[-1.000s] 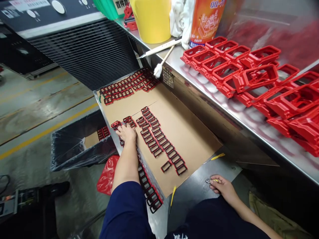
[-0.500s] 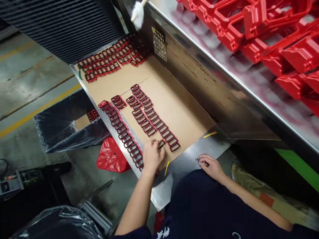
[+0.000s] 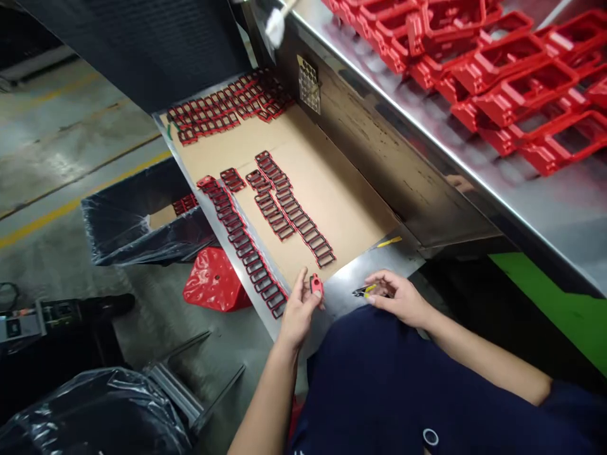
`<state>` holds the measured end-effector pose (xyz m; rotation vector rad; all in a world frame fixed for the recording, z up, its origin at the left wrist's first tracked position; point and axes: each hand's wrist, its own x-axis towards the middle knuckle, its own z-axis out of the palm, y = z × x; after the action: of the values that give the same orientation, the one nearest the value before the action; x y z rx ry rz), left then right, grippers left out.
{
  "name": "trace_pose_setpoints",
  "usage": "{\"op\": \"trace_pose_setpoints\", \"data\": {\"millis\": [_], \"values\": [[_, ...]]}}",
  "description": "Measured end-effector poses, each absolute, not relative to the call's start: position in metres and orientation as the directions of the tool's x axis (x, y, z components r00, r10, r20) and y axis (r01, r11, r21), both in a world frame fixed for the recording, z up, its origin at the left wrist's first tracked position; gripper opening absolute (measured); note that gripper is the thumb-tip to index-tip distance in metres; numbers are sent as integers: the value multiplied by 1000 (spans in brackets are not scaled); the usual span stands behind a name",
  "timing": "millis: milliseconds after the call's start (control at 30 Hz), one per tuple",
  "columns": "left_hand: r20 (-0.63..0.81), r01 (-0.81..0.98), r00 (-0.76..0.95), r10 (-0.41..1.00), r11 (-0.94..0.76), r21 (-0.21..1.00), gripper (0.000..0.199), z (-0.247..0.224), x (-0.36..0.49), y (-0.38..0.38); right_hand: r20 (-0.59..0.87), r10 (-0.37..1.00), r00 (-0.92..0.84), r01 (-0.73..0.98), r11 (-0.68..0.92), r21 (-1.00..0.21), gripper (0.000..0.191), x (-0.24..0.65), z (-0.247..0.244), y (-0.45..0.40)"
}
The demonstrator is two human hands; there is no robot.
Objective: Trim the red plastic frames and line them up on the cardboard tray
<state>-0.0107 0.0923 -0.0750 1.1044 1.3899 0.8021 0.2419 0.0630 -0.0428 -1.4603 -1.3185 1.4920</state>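
Near the front edge of the work surface, my left hand (image 3: 300, 311) pinches a small red plastic part (image 3: 317, 285) between thumb and fingers. A short distance to the right, my right hand (image 3: 397, 297) is closed around small nippers (image 3: 364, 291) with yellow on the handles, their dark tips pointing left. The two hands are apart. Beyond them, black-and-red rectangular frames lie in overlapping rows on the cardboard: a long row (image 3: 303, 221), a shorter row (image 3: 275, 215) beside it, and another row (image 3: 244, 246) along the left metal edge.
More frames (image 3: 227, 107) cover the far end of the cardboard (image 3: 351, 215). Large red housings (image 3: 512, 69) fill the raised metal shelf (image 3: 379, 95) at right. A plastic-lined bin (image 3: 128, 221) and a red stool (image 3: 215, 278) stand left. A yellow-handled tool (image 3: 389, 241) lies at the cardboard's edge.
My left hand has lifted a part from the near end of the rows and drawn it back, turning it upright. My right hand has moved slightly left with the nippers. The view has shifted.
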Motion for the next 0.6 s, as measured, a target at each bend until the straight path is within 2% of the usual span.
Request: {"op": "trace_pose_setpoints", "data": {"millis": [100,200,267,367,500,567,600], "values": [[-361,-90,232,903,390,917,55,-49,6,53,-118,922,-370,124,-77,-989,27,230,7,69],[-319,-180,290,902,379,908,48,-30,13,33,-13,931,-365,211,69,-975,20,226,28,67],[-312,-207,355,881,400,893,57,-22,13,24,51,932,-359,331,179,-926,17,230,32,61],[-287,-140,394,873,366,920,73,-14,9,14,130,891,-436,409,325,-853,17,238,35,52],[-153,117,305,940,122,986,75,-7,9,7,146,810,-567,392,422,-818,14,244,39,44],[-74,188,284,956,20,982,77,-7,11,6,112,818,-565,374,374,-848,10,245,39,42],[-38,202,272,961,-19,979,77,-7,12,7,63,851,-522,354,283,-892,8,246,39,41]]}}
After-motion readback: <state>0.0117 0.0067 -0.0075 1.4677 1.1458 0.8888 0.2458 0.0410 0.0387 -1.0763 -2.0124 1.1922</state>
